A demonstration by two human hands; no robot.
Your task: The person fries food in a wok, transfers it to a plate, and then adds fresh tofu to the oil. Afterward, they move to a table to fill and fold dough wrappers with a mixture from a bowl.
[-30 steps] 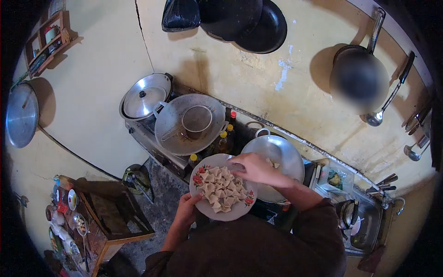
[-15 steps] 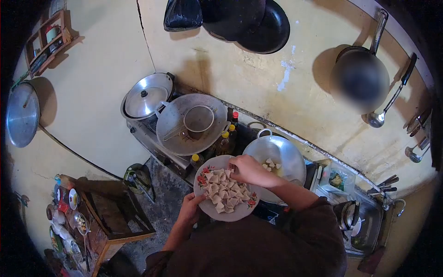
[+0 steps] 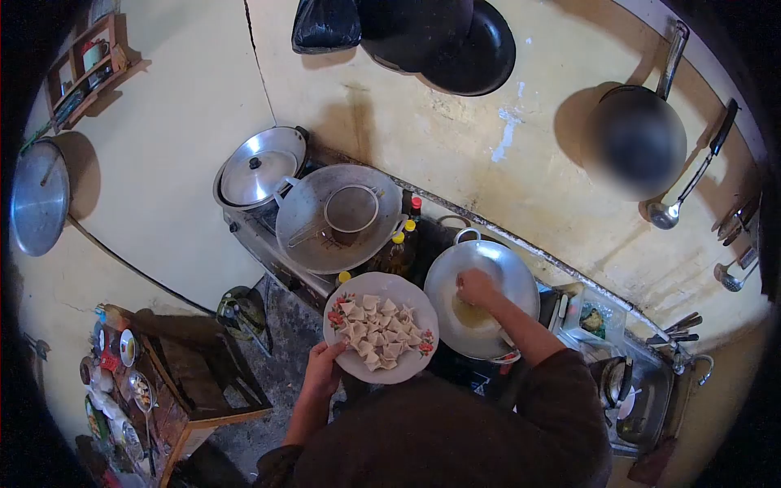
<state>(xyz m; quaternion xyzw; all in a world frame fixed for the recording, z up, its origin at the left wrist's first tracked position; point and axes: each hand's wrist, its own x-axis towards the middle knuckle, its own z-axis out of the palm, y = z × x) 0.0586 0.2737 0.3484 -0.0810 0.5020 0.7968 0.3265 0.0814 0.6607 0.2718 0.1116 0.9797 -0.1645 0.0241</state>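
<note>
My left hand (image 3: 323,368) grips the near left rim of a white plate (image 3: 399,286) with red flower decoration. Several small folded dumplings (image 3: 381,329) of pale dough are heaped on it. Over a large silvery wok (image 3: 517,281) with some oil (image 3: 473,315) in its bottom, my right hand (image 3: 478,288) reaches in from the right. Its fingers are closed and point down; what they hold, if anything, is hidden. The hand also covers part of the wok's inside. Plate and wok stand side by side, the plate to the left.
Left of the wok are oil bottles (image 3: 396,256) with yellow caps and a second wok (image 3: 305,215) holding a strainer (image 3: 351,209). A lidded pot (image 3: 259,167) stands behind them. At right are a plastic container (image 3: 596,314) and a sink (image 3: 655,398); at left, a wooden table (image 3: 175,382).
My right hand has moved from the dumplings on the plate to above the wok, hiding the pieces seen there before. The plate has shifted slightly left and up in my left hand.
</note>
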